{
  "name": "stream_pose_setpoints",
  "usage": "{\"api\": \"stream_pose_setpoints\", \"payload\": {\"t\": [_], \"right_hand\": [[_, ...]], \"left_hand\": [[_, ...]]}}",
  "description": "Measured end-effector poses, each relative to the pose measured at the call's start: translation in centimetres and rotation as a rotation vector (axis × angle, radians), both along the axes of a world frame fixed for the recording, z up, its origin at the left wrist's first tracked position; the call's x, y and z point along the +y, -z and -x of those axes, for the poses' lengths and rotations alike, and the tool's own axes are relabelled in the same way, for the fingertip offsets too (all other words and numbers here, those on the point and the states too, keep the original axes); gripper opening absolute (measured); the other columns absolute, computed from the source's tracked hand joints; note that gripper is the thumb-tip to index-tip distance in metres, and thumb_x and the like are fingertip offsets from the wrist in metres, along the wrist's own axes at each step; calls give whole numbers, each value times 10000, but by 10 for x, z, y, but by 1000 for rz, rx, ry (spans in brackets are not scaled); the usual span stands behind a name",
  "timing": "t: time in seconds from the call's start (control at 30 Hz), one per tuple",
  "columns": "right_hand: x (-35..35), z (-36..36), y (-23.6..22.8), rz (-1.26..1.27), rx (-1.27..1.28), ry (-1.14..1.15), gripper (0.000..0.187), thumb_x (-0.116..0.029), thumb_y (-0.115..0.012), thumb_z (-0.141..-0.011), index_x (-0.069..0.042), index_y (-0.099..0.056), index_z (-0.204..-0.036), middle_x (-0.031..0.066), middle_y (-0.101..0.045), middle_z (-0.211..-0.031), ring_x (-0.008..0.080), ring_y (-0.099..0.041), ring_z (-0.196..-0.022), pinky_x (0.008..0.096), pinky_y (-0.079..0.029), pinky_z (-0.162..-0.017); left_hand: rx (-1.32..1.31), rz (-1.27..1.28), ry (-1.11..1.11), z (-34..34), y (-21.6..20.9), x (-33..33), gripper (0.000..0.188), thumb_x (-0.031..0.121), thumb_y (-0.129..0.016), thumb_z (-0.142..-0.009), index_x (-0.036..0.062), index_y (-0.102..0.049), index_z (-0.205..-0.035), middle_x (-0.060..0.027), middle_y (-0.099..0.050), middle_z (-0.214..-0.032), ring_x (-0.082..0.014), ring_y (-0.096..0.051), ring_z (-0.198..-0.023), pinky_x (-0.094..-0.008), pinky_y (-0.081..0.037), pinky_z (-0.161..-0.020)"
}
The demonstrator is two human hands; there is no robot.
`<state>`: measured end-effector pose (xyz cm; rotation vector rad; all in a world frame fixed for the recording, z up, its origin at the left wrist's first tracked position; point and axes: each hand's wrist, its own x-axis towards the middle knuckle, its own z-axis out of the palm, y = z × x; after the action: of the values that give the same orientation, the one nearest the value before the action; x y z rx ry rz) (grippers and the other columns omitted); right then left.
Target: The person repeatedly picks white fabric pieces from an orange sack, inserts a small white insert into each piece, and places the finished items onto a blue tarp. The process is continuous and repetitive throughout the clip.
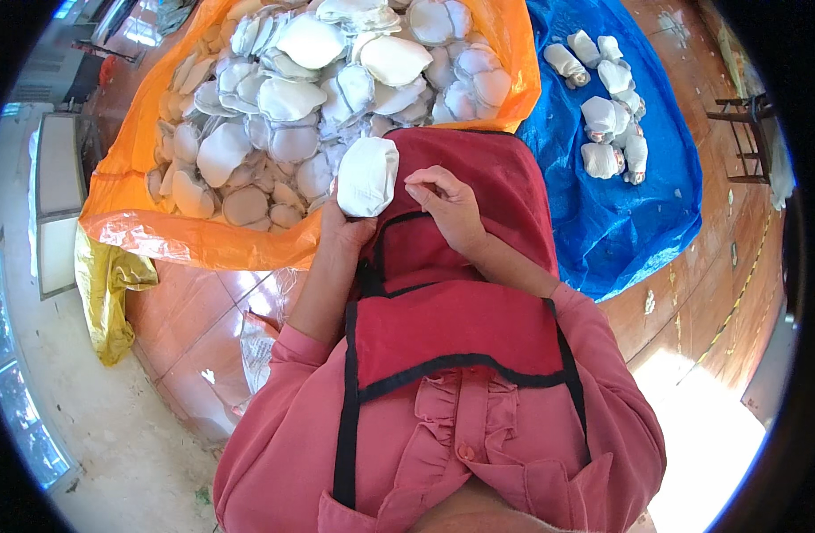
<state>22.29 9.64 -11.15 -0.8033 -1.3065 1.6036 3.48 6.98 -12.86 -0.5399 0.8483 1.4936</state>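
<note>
My left hand (347, 229) holds a white moulded pad (367, 176) upright, just above the red apron (461, 329) on my lap. My right hand (445, 206) rests on the apron right beside the pad, its fingers curled and its fingertips close to the pad's right edge; nothing is seen in that hand. Straight ahead, a large heap of the same white pads (319, 89) lies on an orange plastic sheet (203, 240).
A blue tarp (621, 213) to the right carries several bundled stacks of white pads (607, 115). A yellow bag (106, 293) lies at the left on the tiled floor. A dark stool (745, 133) stands at the far right.
</note>
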Motion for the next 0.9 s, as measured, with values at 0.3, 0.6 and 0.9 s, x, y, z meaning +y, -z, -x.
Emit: {"api": "stream_pose_setpoints", "payload": {"t": [0.3,0.6,0.9], "right_hand": [[0,7,-3,110,-260,-63,202,-157,-628,-929,-16,-682,-1063,31,-636,-782,103,-597,-729,241,-485,-670],[4,-1,12,522,-65,-31,201,-197,-634,-908,-4,-689,-914,36,-639,-735,89,-514,-505,243,-412,-465],[8,-13,12,738,215,-146,70,-126,-650,-855,-69,-626,-822,-8,-538,-659,80,-443,-514,225,-347,-476]], "left_hand": [[15,-118,81,-4,8,-6,416,370,-411,-1020,106,-527,-1319,-90,-608,-1290,-292,-589,-1176,-500,-460,-1024],[275,-162,49,-26,-9,-2,453,384,-456,-1012,101,-474,-1365,-90,-558,-1340,-293,-542,-1220,-498,-432,-1034],[453,-353,292,-49,-21,-7,526,420,-470,-1002,62,-439,-1385,-97,-552,-1324,-267,-556,-1187,-438,-456,-1003]]}}
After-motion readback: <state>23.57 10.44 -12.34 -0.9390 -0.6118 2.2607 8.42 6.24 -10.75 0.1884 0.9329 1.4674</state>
